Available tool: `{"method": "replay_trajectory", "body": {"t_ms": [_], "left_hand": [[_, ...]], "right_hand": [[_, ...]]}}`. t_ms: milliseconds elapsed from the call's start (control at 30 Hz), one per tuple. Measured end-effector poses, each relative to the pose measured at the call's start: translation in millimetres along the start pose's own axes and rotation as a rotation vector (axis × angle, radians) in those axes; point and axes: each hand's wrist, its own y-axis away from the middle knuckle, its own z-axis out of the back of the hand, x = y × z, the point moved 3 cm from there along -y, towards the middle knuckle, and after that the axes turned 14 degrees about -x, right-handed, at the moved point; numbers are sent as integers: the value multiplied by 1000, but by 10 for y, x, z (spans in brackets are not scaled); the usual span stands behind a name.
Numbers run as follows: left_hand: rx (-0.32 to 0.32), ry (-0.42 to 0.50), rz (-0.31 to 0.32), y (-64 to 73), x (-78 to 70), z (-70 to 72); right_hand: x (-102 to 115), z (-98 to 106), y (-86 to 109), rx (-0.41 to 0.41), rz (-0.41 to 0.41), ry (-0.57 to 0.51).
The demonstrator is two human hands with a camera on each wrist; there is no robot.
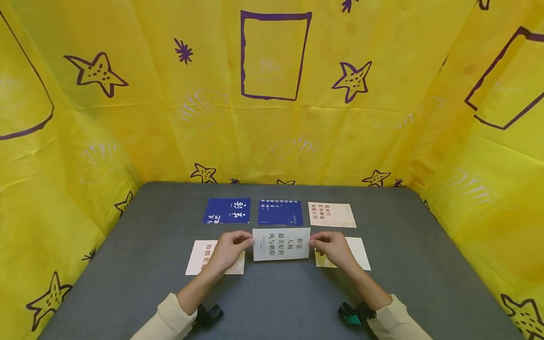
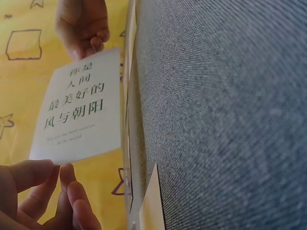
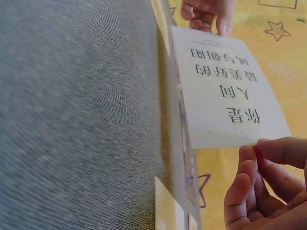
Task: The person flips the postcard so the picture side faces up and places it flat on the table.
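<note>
A white card (image 1: 281, 250) printed with dark Chinese characters is held up between both hands, its text turned sideways in the head view. My left hand (image 1: 229, 250) pinches its left edge between thumb and fingers. The opposite edge is pinched by my right hand (image 1: 333, 248). In the left wrist view the card (image 2: 81, 110) stands off the grey tabletop, small English lines showing under the characters. Beneath my left forearm lies a pale card with reddish characters (image 1: 196, 259), partly covered. A white and yellow card (image 1: 359, 252) lies partly hidden under my right hand.
Behind the held card, a row lies on the grey table (image 1: 280, 302): a blue card with large white characters (image 1: 227, 211), another blue card (image 1: 280, 215) and a cream card with brown characters (image 1: 332, 216). Yellow patterned cloth (image 1: 272, 127) walls the back and sides.
</note>
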Motion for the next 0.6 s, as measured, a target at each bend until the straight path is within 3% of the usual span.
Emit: {"method": "replay_trajectory", "body": {"t_ms": [333, 600], "left_hand": [[2, -5, 21, -27, 22, -24], [10, 12, 57, -26, 20, -39]], "right_hand": [[4, -7, -50, 20, 17, 11], [-1, -10, -17, 38, 93, -33]]}}
